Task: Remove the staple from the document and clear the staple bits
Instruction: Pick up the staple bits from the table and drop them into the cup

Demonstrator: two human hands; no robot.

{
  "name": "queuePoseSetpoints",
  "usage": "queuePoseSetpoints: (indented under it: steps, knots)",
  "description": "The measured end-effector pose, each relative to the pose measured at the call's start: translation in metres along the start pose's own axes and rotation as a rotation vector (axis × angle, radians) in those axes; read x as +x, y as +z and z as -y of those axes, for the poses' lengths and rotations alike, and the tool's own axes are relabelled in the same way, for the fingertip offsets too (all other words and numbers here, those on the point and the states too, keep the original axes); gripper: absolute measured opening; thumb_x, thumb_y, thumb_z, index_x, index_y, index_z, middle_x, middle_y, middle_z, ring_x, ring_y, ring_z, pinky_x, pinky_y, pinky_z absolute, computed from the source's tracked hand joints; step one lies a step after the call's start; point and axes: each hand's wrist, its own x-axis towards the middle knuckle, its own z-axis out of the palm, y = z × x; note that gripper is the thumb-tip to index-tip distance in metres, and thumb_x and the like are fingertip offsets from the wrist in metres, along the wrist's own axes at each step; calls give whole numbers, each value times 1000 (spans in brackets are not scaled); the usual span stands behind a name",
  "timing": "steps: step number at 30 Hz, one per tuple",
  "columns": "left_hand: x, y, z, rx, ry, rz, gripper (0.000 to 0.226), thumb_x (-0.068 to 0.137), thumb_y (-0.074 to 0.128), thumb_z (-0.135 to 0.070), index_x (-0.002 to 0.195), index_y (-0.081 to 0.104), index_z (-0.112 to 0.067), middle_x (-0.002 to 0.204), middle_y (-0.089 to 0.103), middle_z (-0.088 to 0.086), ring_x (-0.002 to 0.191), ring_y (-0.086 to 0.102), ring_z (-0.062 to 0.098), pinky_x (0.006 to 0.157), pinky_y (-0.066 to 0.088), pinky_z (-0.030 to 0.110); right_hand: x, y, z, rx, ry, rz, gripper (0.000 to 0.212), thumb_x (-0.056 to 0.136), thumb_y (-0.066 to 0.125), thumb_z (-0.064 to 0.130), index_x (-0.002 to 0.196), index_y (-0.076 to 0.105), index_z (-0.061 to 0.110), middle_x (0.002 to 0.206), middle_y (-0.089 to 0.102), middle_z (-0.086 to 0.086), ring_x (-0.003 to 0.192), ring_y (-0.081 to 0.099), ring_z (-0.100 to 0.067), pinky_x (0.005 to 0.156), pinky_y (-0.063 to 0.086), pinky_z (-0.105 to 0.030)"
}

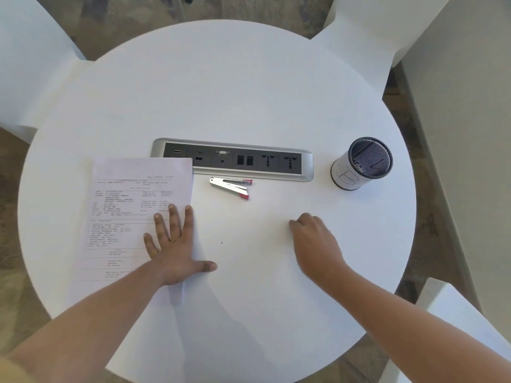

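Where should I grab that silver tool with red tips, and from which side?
I'd pinch the silver tool across both arms mid-length, from above on the near side. It lies flat, arms joined at left and splayed toward the red tips; the socket strip crowds its far side.

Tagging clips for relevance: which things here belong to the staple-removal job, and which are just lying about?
Job: document; stapler; left hand pressing the document; dark speck, perhaps a staple bit.
Lying about: socket panel; mesh pen cup; white chairs.
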Motion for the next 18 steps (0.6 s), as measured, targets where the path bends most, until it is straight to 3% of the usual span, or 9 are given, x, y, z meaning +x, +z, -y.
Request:
queuePoseSetpoints:
  steps: [3, 6, 9, 11, 14, 16, 18]
  knots:
    - [1, 0, 0, 7, 2, -3, 144, 68, 74, -70, 135, -49, -36, 128, -67, -6, 133, -52, 33, 114, -17, 62, -4, 0, 6, 5, -82, 53, 33, 72, 44, -12, 95, 60, 6, 95, 55, -10, 86, 55, -31, 64, 52, -40]
    - [0, 0, -1, -2, 0, 0, 145, 68, 74, -70, 134, -50, -36, 134, -65, -3, 133, -52, 33, 114, -18, 62, 8, 0, -5, 60, 3, -32, 31, 74, 48, -10, 97, 62, 5, 97, 60, -10, 88, 57, -33, 63, 52, -41]
    - [-1, 1, -1, -8, -4, -1, 145, 68, 75, -69, 137, -47, -35, 137, -63, -2, 134, -51, 34, 114, -18, 61, 15, 6, -7, 141, -85, -84, 27, 82, 60, 0, 105, 69, 10, 106, 67, -5, 98, 59, -30, 68, 56, -39]
    - [-1, 1, 0, -5, -3, -4, 144, 69, 75, -68, 139, -46, -34, 137, -63, -3, 134, -51, 34, 115, -18, 62, 14, 13, -5, 169, -234, -82, 16, 84, 67, 6, 96, 74, 12, 100, 70, -4, 94, 62, -28, 70, 57, -35]
    - [-1, 0, -1, -8, 2, -1, 143, 69, 75, -68, 140, -45, -34, 136, -63, -3, 134, -51, 34, 115, -17, 62, 9, 20, -14, 96, -369, -74, 7, 81, 67, 5, 78, 69, 11, 81, 64, -4, 75, 57, -27, 61, 52, -37]
    - [-1, 0, 0, -2, 3, -1, 143, 69, 74, -69, 140, -46, -34, 135, -64, -3, 133, -51, 34, 115, -17, 62, 3, 18, -24, 37, -378, -95, 8, 80, 67, 4, 74, 65, 10, 75, 59, -4, 69, 52, -27, 58, 48, -38]
    - [-1, 0, 0, 2, 2, -1, 143, 69, 74, -69, 140, -45, -34, 137, -63, -2, 134, -51, 34, 115, -17, 62, -2, 12, -34, 81, -306, -140, 4, 82, 69, 6, 83, 70, 10, 82, 66, -4, 74, 58, -28, 64, 52, -37]
